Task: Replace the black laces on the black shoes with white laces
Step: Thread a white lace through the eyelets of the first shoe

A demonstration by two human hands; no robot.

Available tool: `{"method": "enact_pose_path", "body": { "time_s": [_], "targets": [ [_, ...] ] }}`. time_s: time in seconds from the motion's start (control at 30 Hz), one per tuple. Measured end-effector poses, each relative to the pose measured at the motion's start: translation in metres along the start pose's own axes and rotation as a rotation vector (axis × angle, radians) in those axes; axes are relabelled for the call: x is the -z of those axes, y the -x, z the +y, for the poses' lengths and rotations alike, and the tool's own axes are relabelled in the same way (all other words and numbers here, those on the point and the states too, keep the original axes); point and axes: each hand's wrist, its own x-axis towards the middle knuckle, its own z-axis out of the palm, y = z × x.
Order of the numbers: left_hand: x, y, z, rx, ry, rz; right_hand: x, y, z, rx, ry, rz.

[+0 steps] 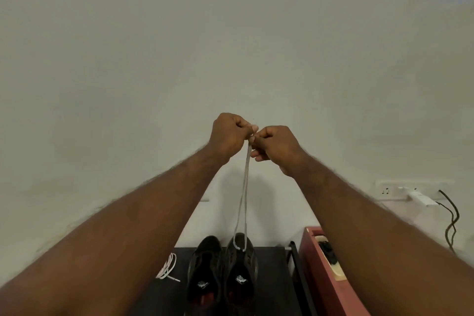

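- The two ends could come out uneven. If one hand pulls harder than the other, one side of the white lace (243, 195) ends up long and the other short, and tying it later gets hard.
- A big pull up could lift the right shoe (241, 272) off the table (272, 277) or tip it over, because the lace goes through its holes.
- The lace could slip and drop, since only fingertips hold it.
- The left hand (228, 136) and the right hand (277, 147) are held up high, touching each other. The fingers (257, 154) of both hands are curled, and each hand pinches the top of the lace.
- The white lace looks thin and pale. It hangs down in two lines that stay close together, then spread a little near the shoe. They go into the holes at the far end of the shoe, by the toe, and a small white bar shows there.
- The right shoe stands on the dark table, low in the view between the two arms. The left shoe (205, 269) is right beside it and touches it. Both are black. I see no lace on the left shoe.
- A second white lace (168, 268) lies bunched on the table, just left of the left shoe.
- A red box (331, 287) stands on the right. Something black lies in it — I cannot tell what it is.
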Motion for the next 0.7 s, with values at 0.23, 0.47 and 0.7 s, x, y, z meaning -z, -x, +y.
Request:
{"method": "enact_pose_path", "body": {
  "time_s": [0.23, 0.47, 0.7],
  "targets": [
    [0.018, -0.009, -0.041, 0.090, -0.253, 0.106, -0.004, -0.005, 0.011, -0.112, -0.048, 0.054],
    [-0.008, 0.062, -0.138, -0.189, -0.626, -0.138, -0.035, 0.040, 0.112, -0.273, -0.327, -0.116],
    [-0.055, 0.139, -0.273, 0.185, -0.575, -0.308, -0.062, 0.089, 0.290, -0.752, -0.229, -0.051]
  ]
}}
